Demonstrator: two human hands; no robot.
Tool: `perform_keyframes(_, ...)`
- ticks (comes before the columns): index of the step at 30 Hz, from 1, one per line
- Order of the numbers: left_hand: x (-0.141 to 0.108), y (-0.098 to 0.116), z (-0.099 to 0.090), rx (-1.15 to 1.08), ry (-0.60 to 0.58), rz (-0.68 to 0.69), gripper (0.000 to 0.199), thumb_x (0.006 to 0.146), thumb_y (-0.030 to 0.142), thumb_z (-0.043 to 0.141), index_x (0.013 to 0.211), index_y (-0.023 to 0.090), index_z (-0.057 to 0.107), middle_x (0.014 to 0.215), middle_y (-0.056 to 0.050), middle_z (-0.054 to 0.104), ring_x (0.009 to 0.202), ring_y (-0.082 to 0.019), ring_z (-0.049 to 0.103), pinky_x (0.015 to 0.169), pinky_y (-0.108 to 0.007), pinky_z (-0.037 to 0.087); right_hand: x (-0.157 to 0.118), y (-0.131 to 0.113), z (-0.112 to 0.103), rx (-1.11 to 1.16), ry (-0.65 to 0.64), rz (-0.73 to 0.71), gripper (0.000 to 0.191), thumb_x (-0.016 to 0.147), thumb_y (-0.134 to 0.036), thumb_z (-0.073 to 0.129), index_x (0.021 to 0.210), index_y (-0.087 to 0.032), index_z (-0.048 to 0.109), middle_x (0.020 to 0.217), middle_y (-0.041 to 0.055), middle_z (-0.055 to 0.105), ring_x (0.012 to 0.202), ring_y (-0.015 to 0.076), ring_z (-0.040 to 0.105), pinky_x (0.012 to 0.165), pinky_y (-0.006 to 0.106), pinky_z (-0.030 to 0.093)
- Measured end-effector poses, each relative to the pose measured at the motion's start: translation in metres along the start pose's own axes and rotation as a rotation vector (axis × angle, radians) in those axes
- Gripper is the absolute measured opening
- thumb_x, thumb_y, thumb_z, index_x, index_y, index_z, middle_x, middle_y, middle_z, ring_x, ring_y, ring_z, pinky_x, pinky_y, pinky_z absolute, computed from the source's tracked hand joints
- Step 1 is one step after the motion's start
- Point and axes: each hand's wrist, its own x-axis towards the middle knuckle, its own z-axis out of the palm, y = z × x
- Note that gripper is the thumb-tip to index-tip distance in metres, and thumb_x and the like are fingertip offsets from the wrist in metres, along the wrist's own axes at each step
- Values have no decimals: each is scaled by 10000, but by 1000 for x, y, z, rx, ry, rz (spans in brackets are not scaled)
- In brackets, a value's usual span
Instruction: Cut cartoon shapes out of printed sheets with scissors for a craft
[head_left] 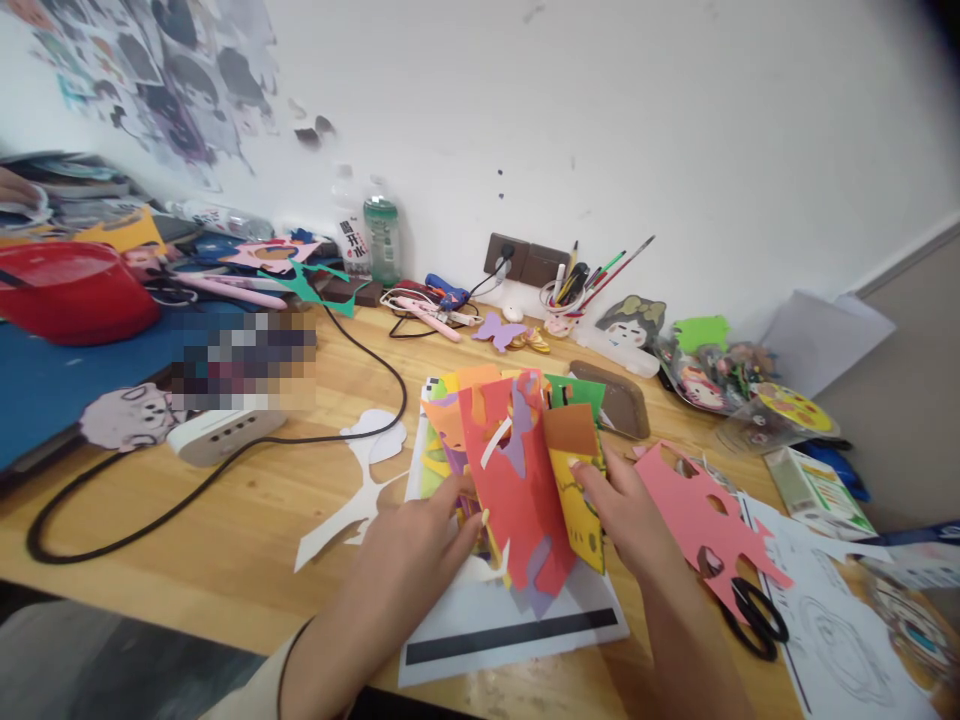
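A bundle of coloured paper sheets stands fanned open in front of me, with a red sheet (499, 470) in the middle. Purple and white paper shapes are stuck on or lie against the red. My right hand (626, 510) pinches a yellow sheet (576, 500) with an orange upper part, thumb on its face. My left hand (420, 540) grips the bundle's left side; its fingertips are partly hidden behind the papers. Under the bundle lies a white sheet (450, 675) with a black strip. A green piece (585, 392) sticks out behind.
Black-handled scissors (757, 620) and a pink cut-out sheet (709, 520) lie at the right. A black cable (225, 460) runs from a white power strip (217, 435) at the left. Bottles (382, 235) and a pen holder (562, 310) stand along the wall.
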Motion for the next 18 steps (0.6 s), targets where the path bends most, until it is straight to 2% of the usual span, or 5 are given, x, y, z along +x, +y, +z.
perform_keyframes(3, -4, 4, 4, -2, -21, 121, 376, 859, 303, 357, 1226, 236, 401, 730, -30, 669, 669, -218, 640, 549, -258, 411, 3, 1, 5, 7, -37, -30, 524, 776, -432, 484, 1246, -210, 418, 1237, 75, 498, 1091, 250, 482, 877, 392, 397)
perform_keyframes(6, -6, 12, 9, 21, -55, 213, 467, 857, 304, 355, 1306, 186, 306, 725, -50, 674, 679, -235, 647, 556, -271, 432, 5, 0, 10, -6, -71, -27, 761, 682, -512, 577, 1314, -169, 329, 1327, 123, 394, 1190, 287, 381, 933, 439, 352)
perform_keyframes(10, -6, 21, 12, 74, -55, 258, 405, 859, 285, 352, 1236, 152, 413, 705, -83, 675, 659, -262, 653, 540, -294, 451, 5, -6, 14, -81, -133, -13, 972, 567, -513, 661, 1356, -127, 243, 1392, 140, 271, 1246, 306, 287, 983, 462, 292)
perform_keyframes(15, -6, 17, 12, 67, -12, 291, 443, 858, 292, 367, 1295, 225, 347, 712, -63, 683, 630, -246, 654, 532, -279, 444, 3, -9, 14, 32, -71, 12, 734, 686, -435, 547, 1317, -130, 329, 1355, 101, 354, 1237, 261, 318, 1013, 426, 248)
perform_keyframes(18, -9, 6, 7, 2, -2, 231, 345, 859, 300, 363, 1186, 287, 475, 775, -36, 689, 668, -231, 650, 560, -273, 434, 2, -6, 7, 96, -21, 51, 527, 764, -396, 431, 1248, -187, 433, 1267, 62, 475, 1165, 256, 418, 945, 411, 340)
